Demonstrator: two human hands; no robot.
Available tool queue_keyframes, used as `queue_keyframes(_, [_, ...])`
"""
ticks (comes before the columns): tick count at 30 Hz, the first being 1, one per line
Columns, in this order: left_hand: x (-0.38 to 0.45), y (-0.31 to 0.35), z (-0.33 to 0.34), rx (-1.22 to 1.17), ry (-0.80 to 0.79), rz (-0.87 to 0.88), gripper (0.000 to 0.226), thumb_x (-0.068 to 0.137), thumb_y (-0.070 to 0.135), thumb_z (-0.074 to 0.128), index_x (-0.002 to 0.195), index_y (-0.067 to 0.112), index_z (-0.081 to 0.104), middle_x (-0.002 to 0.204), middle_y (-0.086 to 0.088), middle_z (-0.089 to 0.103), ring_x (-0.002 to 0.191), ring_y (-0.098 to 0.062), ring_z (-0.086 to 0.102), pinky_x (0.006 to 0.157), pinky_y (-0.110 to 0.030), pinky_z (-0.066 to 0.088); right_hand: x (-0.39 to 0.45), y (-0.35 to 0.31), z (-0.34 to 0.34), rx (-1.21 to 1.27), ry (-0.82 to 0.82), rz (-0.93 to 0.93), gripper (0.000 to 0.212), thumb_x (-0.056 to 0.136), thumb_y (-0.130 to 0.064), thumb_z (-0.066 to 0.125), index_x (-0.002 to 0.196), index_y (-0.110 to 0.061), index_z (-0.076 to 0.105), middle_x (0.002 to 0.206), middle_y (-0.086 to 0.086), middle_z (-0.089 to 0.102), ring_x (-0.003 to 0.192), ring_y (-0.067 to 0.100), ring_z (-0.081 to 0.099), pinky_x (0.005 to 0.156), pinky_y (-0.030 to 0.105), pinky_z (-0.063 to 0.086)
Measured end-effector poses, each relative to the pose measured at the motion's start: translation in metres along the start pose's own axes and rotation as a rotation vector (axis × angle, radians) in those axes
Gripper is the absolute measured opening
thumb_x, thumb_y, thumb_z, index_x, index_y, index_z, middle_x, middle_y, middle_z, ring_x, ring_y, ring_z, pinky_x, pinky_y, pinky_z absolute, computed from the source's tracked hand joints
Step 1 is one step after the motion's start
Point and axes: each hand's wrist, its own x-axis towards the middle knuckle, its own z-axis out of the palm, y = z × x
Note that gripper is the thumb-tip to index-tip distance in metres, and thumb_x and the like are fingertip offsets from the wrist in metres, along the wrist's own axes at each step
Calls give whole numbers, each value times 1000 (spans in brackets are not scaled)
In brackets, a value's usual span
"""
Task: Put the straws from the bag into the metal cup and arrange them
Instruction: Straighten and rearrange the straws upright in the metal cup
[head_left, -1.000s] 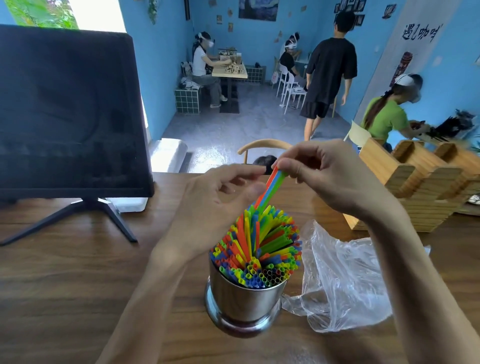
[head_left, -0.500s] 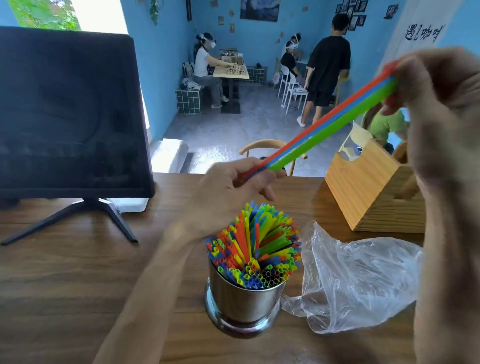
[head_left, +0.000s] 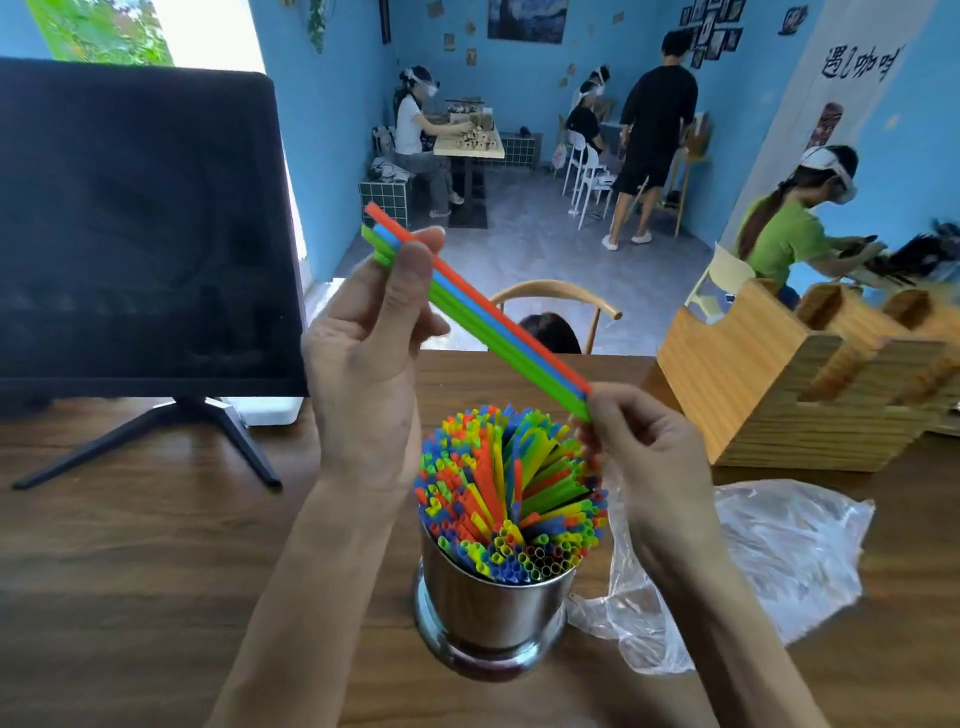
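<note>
above cup, straws now lower

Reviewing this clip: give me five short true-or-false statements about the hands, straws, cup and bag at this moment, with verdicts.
1. Both hands hold one small bunch of straws. True: left hand, right hand.
2. The metal cup is empty. False: it is packed with straws.
3. The plastic bag lies to the right of the cup. True.
4. The held bunch stands upright in the cup. False: it is slanted above it.
5. The cup lies on its side. False: it stands upright.
</note>
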Motion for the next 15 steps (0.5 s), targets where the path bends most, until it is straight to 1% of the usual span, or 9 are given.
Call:
queue_keyframes(1, [2, 3, -1, 6, -2, 12, 13, 88, 36, 76, 90, 24, 82, 88, 11, 72, 92, -31, 58, 89, -49, 55, -4, 1, -1, -53, -55, 2, 15, 86, -33, 68, 79, -24, 79, 74, -2, 72, 70, 10, 63, 66, 25, 51])
queue_keyframes(2, [4, 8, -3, 11, -13, 22, 16, 86, 37, 75, 90, 23, 82, 94, 10, 74, 98, -30, 61, 95, -55, 53, -6, 0, -3, -137, -105, -15, 14, 85, -35, 69, 81, -26, 79, 80, -3, 75, 76, 10, 67, 69, 27, 53])
queue_keyframes(3, [5, 13, -3, 26, -35, 28, 18, 84, 36, 73, 90, 22, 81, 97, 7, 76, 99, -25, 66, 94, -55, 55, -6, -2, -6, -240, -155, -39, 14, 84, -40, 70, 83, -29, 80, 86, -4, 76, 83, 10, 69, 74, 29, 55])
queue_keyframes(4, [6, 17, -3, 56, -72, 35, 18, 84, 35, 70, 92, 21, 79, 97, 4, 77, 95, -21, 71, 88, -50, 60, -6, -5, -9, -347, -205, -64, 15, 81, -46, 71, 85, -34, 80, 91, -8, 75, 90, 8, 69, 79, 30, 55])
queue_keyframes(5, [6, 21, -2, 102, -117, 45, 18, 86, 32, 67, 95, 20, 77, 96, 0, 78, 88, -21, 74, 79, -41, 61, -5, -8, -11, -446, -260, -86, 17, 79, -52, 70, 85, -39, 79, 95, -14, 73, 97, 7, 68, 83, 29, 54])
queue_keyframes(6, [4, 25, -1, 161, -162, 59, 18, 88, 29, 66, 98, 18, 75, 93, -2, 79, 83, -22, 76, 74, -34, 61, -4, -10, -12, -533, -321, -108, 19, 77, -57, 69, 86, -43, 78, 97, -21, 70, 103, 5, 64, 85, 27, 52])
queue_keyframes(8, [-2, 26, 1, 282, -245, 79, 17, 88, 24, 67, 102, 17, 73, 90, -1, 80, 80, -21, 78, 71, -28, 61, -1, -15, -14, -641, -421, -149, 24, 76, -61, 68, 91, -44, 78, 99, -27, 69, 112, 5, 59, 90, 29, 50])
queue_keyframes(11, [-13, 17, 1, 367, -333, 60, 23, 84, 21, 71, 107, 20, 71, 90, 1, 79, 80, -16, 78, 71, -28, 63, 3, -22, -15, -642, -480, -168, 32, 77, -57, 73, 102, -38, 78, 102, -24, 71, 113, 6, 61, 91, 28, 49])
queue_keyframes(15, [-20, 5, -5, 423, -348, 58, 39, 86, 15, 76, 121, 29, 66, 87, 0, 79, 80, -16, 78, 74, -35, 64, 3, -27, -11, -564, -470, -158, 32, 75, -57, 74, 99, -36, 77, 99, -20, 73, 106, 9, 65, 89, 37, 54])
